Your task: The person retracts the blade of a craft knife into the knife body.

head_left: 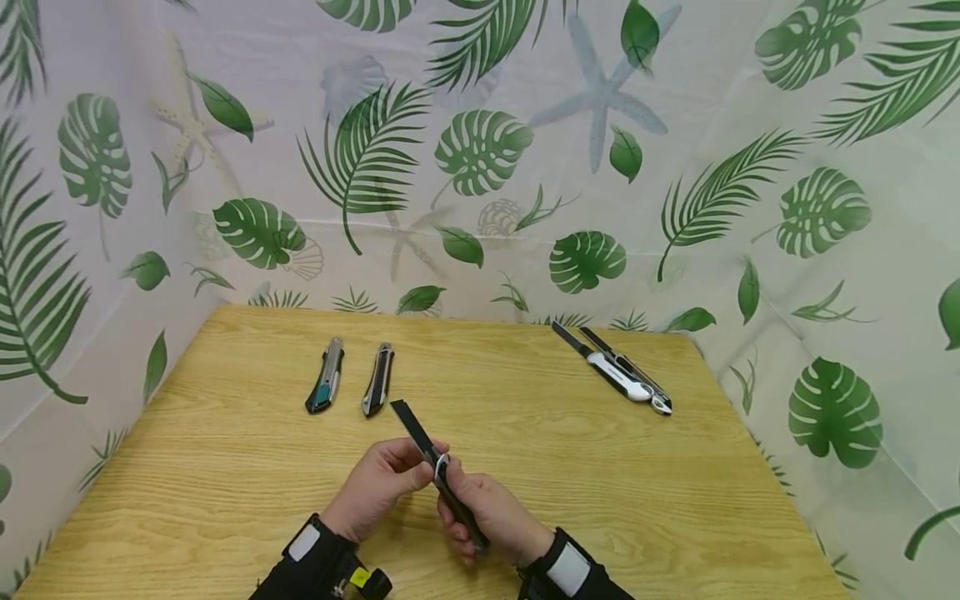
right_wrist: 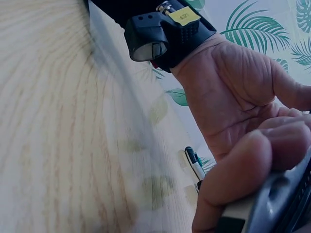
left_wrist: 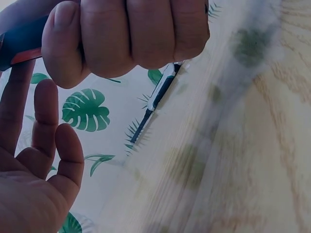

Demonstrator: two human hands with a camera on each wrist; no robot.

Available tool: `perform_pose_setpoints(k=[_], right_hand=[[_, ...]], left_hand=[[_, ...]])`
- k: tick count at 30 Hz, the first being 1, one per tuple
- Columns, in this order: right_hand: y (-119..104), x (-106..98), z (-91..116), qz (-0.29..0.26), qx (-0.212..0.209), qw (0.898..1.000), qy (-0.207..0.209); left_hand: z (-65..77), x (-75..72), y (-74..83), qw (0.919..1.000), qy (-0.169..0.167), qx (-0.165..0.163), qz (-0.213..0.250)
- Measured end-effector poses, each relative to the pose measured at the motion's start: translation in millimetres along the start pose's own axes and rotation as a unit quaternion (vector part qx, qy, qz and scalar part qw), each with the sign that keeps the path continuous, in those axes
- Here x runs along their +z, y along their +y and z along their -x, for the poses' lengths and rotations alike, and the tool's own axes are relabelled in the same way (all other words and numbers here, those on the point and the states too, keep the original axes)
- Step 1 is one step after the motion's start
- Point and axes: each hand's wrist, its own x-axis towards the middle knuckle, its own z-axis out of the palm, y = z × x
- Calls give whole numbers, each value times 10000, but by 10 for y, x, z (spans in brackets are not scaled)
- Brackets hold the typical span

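Observation:
A dark snap-off utility knife (head_left: 415, 427), its long black blade extended, slants up to the left above the table in the head view. My right hand (head_left: 495, 512) grips its handle, with the thumb along the upper side. At the front of the handle, by a pale collar, my left hand (head_left: 375, 485) pinches the knife between thumb and fingers. In the left wrist view, the left hand's outer fingers (left_wrist: 46, 109) are loosely bent, below the curled right hand (left_wrist: 131, 34). The right wrist view shows part of the handle (right_wrist: 279, 194) under the right fingers.
Left of centre on the wooden table (head_left: 225, 467) lie a grey-and-teal utility knife (head_left: 326, 377) and a black-and-silver one (head_left: 378, 380). At the back right, a white knife (head_left: 618, 377) and a darker knife (head_left: 647, 379) lie side by side, blades out. Leaf-printed cloth (head_left: 480, 50) surrounds the table.

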Motion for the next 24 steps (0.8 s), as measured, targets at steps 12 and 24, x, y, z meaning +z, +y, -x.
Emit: perform_pose_setpoints(k=[12, 24], right_hand=[[-25, 5, 9, 316, 134, 9992, 184], [-23, 2, 10, 415, 163, 9988, 219]], left_hand=[[3, 42, -2, 9999, -43, 46, -124], [18, 26, -26, 9999, -106, 83, 6]])
